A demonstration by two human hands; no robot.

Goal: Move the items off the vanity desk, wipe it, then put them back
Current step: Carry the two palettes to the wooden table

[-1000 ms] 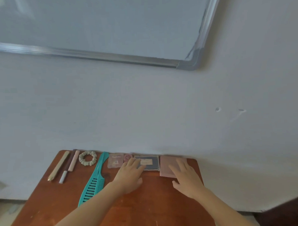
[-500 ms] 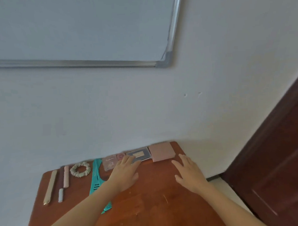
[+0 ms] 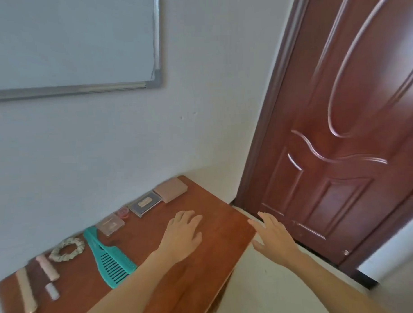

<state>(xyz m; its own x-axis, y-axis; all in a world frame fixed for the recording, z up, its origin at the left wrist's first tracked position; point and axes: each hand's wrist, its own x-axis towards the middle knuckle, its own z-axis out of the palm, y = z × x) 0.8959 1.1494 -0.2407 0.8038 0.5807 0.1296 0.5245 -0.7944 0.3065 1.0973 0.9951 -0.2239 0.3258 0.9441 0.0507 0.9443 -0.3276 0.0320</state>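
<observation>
Two bare grips show in the head view, neither holding anything. Left grip (image 3: 183,236) lies palm down over the counter (image 3: 217,228) near its right end, fingers straight & close together. Can't tell if it touches the wood or hangs just above. Right grip (image 3: 274,238) is past the counter's right edge, over the floor (image 3: 264,285), palm down, fingers straight & fanned apart, thumb out.

Eight items sit in a row along the counter's back edge by the wall (image 3: 130,140), all apart from both grips. Right to left:
- box (image 3: 171,189): pink, at the back right corner
- palette (image 3: 145,203): dark w/ a pale label, right beside the box
- jar (image 3: 122,213): small, round, pink
- case (image 3: 110,224): clear, flat, just beside the jar
- comb (image 3: 106,258): teal, wide teeth, handle toward the wall, toothed end just beside the left forearm
- scrunchie (image 3: 66,249): pale, just left of the comb
- tube (image 3: 48,269): pink w/ a white end, lying flat
- stick (image 3: 26,291): beige, far left, approx parallel to the tube

A dark strip lies btwn tube & stick; too blurred to tell what it is.

Whiteboard (image 3: 68,39) w/ grey frame hangs on the wall above. Door (image 3: 341,151), red-brown & panelled, stands right of the counter.
</observation>
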